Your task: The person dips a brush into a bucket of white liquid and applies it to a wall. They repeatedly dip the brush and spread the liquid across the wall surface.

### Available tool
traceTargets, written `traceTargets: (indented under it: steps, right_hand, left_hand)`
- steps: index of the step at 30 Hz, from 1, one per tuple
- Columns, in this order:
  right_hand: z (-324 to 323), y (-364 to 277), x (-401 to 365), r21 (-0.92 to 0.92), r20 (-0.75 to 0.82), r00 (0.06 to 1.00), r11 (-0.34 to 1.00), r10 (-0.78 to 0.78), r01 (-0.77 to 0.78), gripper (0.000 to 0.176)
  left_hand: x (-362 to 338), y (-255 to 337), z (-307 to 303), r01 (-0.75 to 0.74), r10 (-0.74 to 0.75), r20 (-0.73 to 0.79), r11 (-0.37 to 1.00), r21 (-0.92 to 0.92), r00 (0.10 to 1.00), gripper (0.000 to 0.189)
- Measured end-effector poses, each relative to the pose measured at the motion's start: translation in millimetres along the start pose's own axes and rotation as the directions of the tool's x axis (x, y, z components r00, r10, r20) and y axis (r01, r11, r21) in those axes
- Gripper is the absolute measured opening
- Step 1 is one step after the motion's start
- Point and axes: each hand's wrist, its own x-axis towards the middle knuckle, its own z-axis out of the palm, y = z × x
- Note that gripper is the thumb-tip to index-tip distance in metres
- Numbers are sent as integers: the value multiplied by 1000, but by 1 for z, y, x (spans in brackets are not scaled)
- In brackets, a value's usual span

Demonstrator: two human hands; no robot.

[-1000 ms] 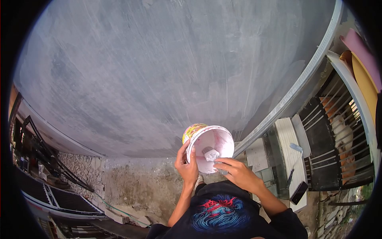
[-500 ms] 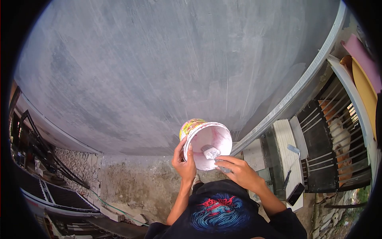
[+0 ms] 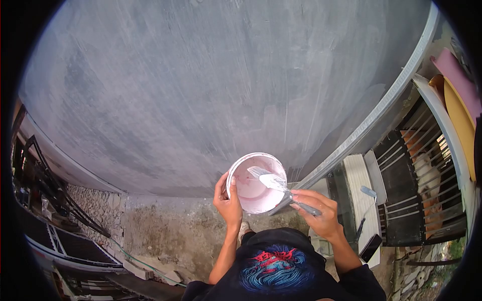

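Left hand grips bucket; right hand holds brush.

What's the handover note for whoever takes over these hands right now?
Left hand: grips the rim of the white bucket, mouth tilted toward the person.
Right hand: holds the putty knife, blade over the bucket's mouth.
Done: white paste sits on the blade; the grey wall ahead shows streaky strokes.
Left: that load is not yet on the wall.
A paint roller lies at the right.
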Motion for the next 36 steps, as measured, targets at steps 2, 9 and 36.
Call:
traceTargets:
  steps: [2, 9, 36]
  right_hand:
    - [-5, 8, -2, 79, -111, 994, 997, 19, -11, 26]
    - [-16, 21, -1, 572, -473, 745, 807, 471, -147, 18]
    - [-11, 73, -15, 801, -308, 565, 529, 765, -279, 22]
  left_hand:
    - [1, -3, 1, 25, -26, -18, 999, -34, 1000, 31]
    - [4, -3, 4, 27, -28, -13, 998, -58, 1000, 31]
    - [5, -11, 16, 119, -115, 40, 986, -114, 993, 32]
